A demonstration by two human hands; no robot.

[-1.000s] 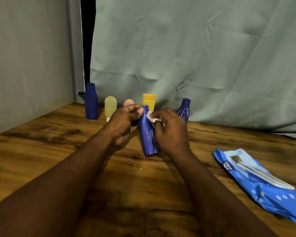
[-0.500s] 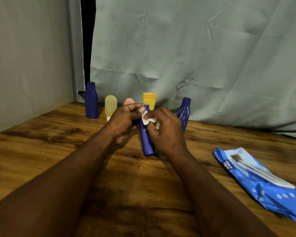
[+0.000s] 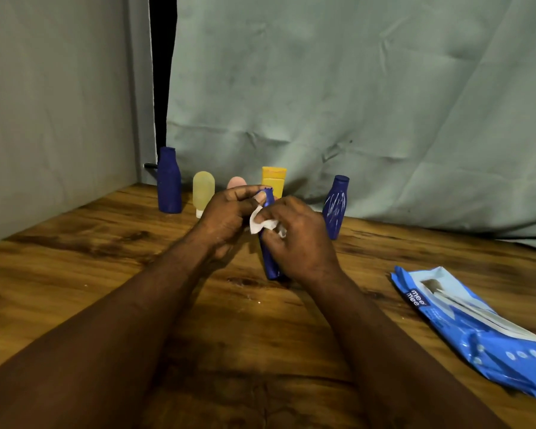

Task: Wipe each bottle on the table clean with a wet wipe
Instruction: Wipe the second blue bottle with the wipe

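Left hand (image 3: 226,215) pinches the cap of the blue bottle (image 3: 270,264); right hand (image 3: 300,239) curls round its shoulder, wet wipe (image 3: 259,222) bunched beneath the fingers. Bottle upright on the table (image 3: 106,274), centre. I judge it light, stiff, slippery once damp: hold at cap and base.

I log a wooden table (image 3: 75,274) with dark grain. A blue wipes pack (image 3: 477,329) lies flat near its right edge. Behind hangs a creased grey-green cloth (image 3: 353,103); a plain wall (image 3: 53,119) stands left, with a dark gap (image 3: 163,72) between them.
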